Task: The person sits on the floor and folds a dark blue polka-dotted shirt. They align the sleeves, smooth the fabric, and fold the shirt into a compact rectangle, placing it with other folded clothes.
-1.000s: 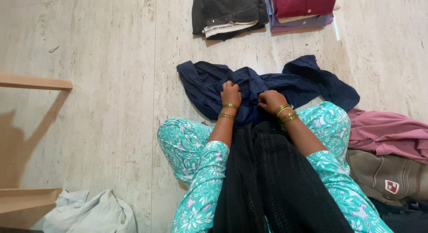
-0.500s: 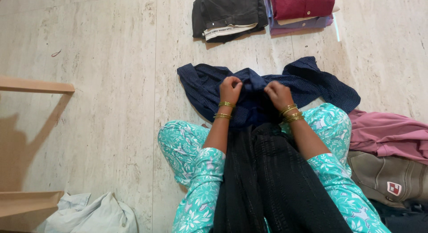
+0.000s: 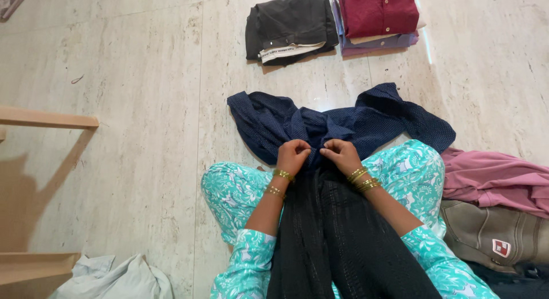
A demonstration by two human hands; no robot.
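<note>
Two hands meet at the near edge of a navy shirt [image 3: 337,124] that lies crumpled on the pale stone floor [image 3: 131,104], just in front of the person's crossed legs in turquoise floral trousers [image 3: 229,190]. The left hand [image 3: 293,155] and the right hand [image 3: 341,155] sit close together, almost touching, each with fingers curled and pinched shut on a fold of the dotted cloth at its middle, near what looks like the collar or placket, though I cannot tell which for sure. Gold bangles [image 3: 362,179] ring both wrists. Both forearms reach forward from the lap, elbows bent and tucked in, wrists angled slightly down toward the floor, knuckles up. A black scarf [image 3: 337,236] hangs between the arms. The shirt looks thin, soft and light; it will drape and bunch rather than hold a shape, so I judge it is best taken at a firm edge such as the collar, shoulders or hem, with a pinch at two spread points to keep it flat. Its sleeves splay out to both sides. Farther off on the floor lie folded clothes: a black pile [image 3: 289,24] and a maroon shirt [image 3: 377,13] on a lilac one. By the person's right knee are a pink garment [image 3: 497,176] and a grey-brown one [image 3: 492,233]; a pale cloth [image 3: 114,276] lies at the lower left, near wooden shelves [image 3: 46,117].
</note>
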